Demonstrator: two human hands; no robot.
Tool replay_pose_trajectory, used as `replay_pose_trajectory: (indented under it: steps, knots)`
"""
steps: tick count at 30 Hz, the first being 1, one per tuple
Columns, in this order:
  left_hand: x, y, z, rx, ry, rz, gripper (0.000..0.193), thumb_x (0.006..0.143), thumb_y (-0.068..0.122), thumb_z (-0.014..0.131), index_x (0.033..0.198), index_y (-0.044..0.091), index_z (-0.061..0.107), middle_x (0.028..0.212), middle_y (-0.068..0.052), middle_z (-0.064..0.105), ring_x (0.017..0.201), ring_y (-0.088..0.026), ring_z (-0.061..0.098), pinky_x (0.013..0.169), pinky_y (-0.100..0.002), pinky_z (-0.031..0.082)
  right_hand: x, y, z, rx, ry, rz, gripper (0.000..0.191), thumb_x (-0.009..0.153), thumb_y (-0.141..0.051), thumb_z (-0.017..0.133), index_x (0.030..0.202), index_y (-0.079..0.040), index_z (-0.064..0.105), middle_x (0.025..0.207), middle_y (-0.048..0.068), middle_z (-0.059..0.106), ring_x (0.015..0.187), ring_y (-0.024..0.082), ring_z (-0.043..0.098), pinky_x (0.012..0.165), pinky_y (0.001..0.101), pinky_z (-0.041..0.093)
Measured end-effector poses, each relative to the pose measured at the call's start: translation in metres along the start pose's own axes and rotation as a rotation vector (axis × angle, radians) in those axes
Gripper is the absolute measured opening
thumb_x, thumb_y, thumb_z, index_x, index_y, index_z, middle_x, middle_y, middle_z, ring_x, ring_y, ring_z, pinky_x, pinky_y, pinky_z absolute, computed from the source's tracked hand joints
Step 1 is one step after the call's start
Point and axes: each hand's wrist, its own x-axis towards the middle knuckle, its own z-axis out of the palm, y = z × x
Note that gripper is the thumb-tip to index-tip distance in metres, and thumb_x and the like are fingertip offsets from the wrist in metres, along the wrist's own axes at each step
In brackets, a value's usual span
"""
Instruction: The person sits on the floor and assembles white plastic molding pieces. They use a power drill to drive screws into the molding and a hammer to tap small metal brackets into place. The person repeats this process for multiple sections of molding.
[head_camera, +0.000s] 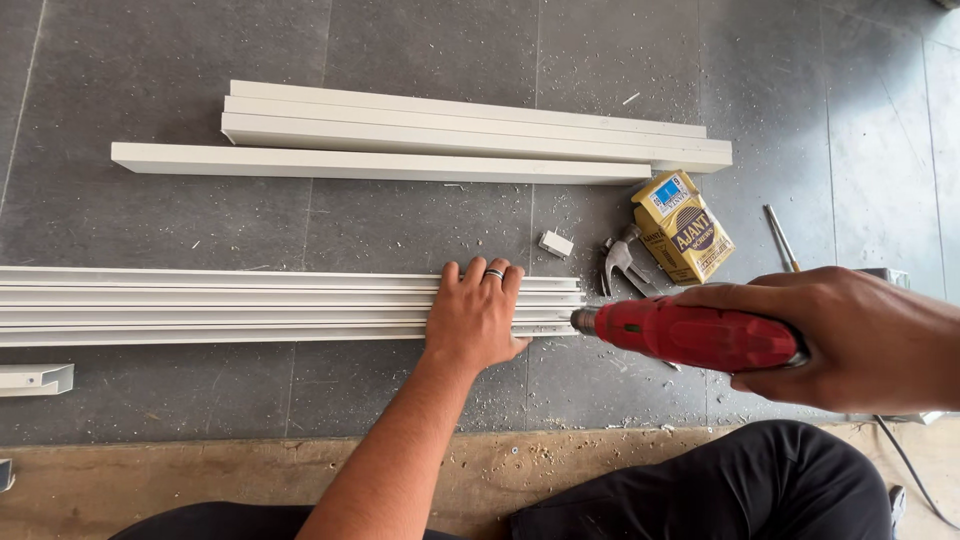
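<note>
White channel profile (250, 305), long ribbed strip, lies flat on grey tile floor (400, 230), running L-R, its right end near frame centre. Left hand (475, 315) pressed palm-down on profile near that end, fingers spread flat, not gripping anything; ring on one finger. Right hand (850, 335) clenched round red drill (690, 335), held horizontal, chuck tip touching/just at the profile's right end, approx level w/ it. Can't tell if bit is in the material. Beyond profile: stack of white trim lengths (450, 130), several side by side, parallel to profile, well apart from hands. Small white offcut (556, 243) on floor just beyond left hand fingertips. Yellow cardboard box (683, 228) tilted, w/ claw hammer (622, 262) just beside it, both near drill nose on far side. Thin metal rod-like tool (781, 238) right of box, type unclear. Short white channel piece (38, 379) at left edge. Sawdust + chips scattered across floor and along wooden edge strip (200, 480) nearest the person. Dark trousers at bottom.
</note>
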Motion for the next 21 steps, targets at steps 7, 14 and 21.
replay_pose_trajectory:
  steps: [7, 14, 21]
  knots:
    - [0.004, 0.001, 0.005, -0.004, 0.003, -0.004, 0.096, 0.066, 0.065, 0.086, 0.136, 0.008, 0.053, 0.132, -0.011, 0.063, 0.119, -0.025, 0.057, 0.101, -0.048, 0.041, 0.006, -0.001, 0.004, -0.052, -0.107, 0.046, 0.088, 0.084, -0.045, 0.078, 0.160, -0.040, 0.034, 0.116, -0.001, 0.075, 0.082, 0.014, 0.084, 0.089, 0.0269, 0.066]
    - [0.005, 0.002, 0.005, -0.002, -0.015, -0.007, 0.095, 0.066, 0.065, 0.087, 0.135, 0.008, 0.054, 0.132, -0.010, 0.062, 0.121, -0.024, 0.056, 0.102, -0.049, 0.041, -0.001, -0.022, -0.008, -0.144, -0.105, 0.032, 0.088, 0.082, -0.038, 0.074, 0.160, -0.044, 0.032, 0.111, -0.005, 0.071, 0.080, 0.014, 0.079, 0.082, 0.0292, 0.066]
    - [0.004, 0.003, 0.002, -0.010, 0.010, -0.017, 0.095, 0.064, 0.064, 0.088, 0.133, 0.010, 0.054, 0.130, -0.007, 0.063, 0.121, -0.022, 0.056, 0.100, -0.047, 0.040, 0.002, -0.046, -0.029, -0.516, -0.122, -0.223, 0.084, 0.083, -0.037, 0.072, 0.158, -0.036, 0.032, 0.111, 0.004, 0.058, 0.087, 0.018, 0.072, 0.078, 0.0317, 0.064]
